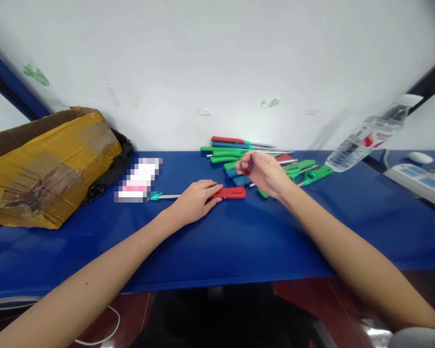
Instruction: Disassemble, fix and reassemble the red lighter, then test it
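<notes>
A red long-necked utility lighter (pixel 232 193) lies flat on the blue table, its metal tube and a turquoise tip pointing left. My left hand (pixel 200 197) closes over its middle, pressing it to the tabletop. Above the lighter's right end, my right hand (pixel 264 170) pinches a small dark red tool (pixel 247 172), which looks like a little screwdriver. The tool's thin shaft reaches down to the end of the red handle; most of its grip is hidden by my fingers. Behind my right hand, several green lighters (pixel 226 154) and blue and red ones lie heaped, partly covered.
A cardboard box with yellow tape (pixel 58 164) stands at the left. Beside it lies a blurred-out white and pink item (pixel 137 180). At the right are a clear plastic bottle (pixel 369 135), a white power strip (pixel 416 181) and a white wall (pixel 217 63) behind.
</notes>
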Demonstrator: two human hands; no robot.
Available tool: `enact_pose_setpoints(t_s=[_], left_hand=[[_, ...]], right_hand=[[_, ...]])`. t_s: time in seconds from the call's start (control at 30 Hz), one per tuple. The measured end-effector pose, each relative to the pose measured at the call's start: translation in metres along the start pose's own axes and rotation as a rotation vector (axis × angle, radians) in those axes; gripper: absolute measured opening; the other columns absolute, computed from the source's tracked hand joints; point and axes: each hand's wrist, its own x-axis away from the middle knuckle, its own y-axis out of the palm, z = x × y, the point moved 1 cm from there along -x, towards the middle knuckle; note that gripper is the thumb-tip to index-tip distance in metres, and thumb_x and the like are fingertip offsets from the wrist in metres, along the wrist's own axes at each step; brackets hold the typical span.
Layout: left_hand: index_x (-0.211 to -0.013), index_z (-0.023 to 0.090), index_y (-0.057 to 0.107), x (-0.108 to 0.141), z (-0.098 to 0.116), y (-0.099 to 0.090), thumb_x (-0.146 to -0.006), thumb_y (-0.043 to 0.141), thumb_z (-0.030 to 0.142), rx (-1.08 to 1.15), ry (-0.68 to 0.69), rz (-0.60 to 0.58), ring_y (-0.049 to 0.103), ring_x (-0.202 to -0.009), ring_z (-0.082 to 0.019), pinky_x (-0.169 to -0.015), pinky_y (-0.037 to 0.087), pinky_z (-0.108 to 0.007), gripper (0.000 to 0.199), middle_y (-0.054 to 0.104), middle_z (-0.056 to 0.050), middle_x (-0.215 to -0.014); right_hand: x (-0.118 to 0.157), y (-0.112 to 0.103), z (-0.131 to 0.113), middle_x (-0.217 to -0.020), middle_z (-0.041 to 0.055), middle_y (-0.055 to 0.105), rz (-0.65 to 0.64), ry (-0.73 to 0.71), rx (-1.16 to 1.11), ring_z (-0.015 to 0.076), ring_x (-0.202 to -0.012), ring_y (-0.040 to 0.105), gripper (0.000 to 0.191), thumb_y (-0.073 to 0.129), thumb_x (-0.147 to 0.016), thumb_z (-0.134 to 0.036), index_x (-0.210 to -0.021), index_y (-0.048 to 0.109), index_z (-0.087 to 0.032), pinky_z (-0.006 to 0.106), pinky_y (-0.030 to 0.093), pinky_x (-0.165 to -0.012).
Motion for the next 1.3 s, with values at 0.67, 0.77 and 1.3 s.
enact_pose_setpoints(t_s=[0.67,0.77,1.3], left_hand=[[-0.132,0.014,0.06,0.0,0.002,0.0,-0.099,0.05,0.03,0.006,-0.029,-0.017,0.058,-0.121,-0.029,-0.104,0.047,-0.047,0.038,0.063,-0.017,-0.129],[-0.131,0.014,0.06,0.0,0.003,0.0,-0.099,0.05,0.029,0.019,-0.031,-0.025,0.058,-0.121,-0.03,-0.104,0.046,-0.048,0.037,0.062,-0.016,-0.129],[-0.134,0.018,0.048,-0.01,-0.012,-0.018,-0.09,0.052,0.023,1.197,-0.659,0.27,0.063,-0.118,-0.022,-0.108,0.043,-0.044,0.045,0.072,-0.01,-0.111]], right_hand=[[-0.002,0.006,-0.006,-0.061,-0.0054,0.04,0.015,0.104,-0.062,0.0117,-0.055,0.045,0.036,0.07,-0.079,-0.06,-0.083,0.07,-0.025,0.029,0.052,-0.068],[-0.002,-0.001,-0.005,-0.064,-0.0041,0.047,0.003,0.072,-0.041,0.0125,-0.061,0.051,0.031,0.075,-0.078,-0.055,-0.079,0.07,-0.024,0.028,0.052,-0.067],[-0.001,0.0,0.007,-0.084,0.0017,0.076,0.192,-0.022,0.066,0.0182,-0.09,0.072,0.034,0.079,-0.072,-0.056,-0.08,0.073,-0.024,0.031,0.06,-0.079]])
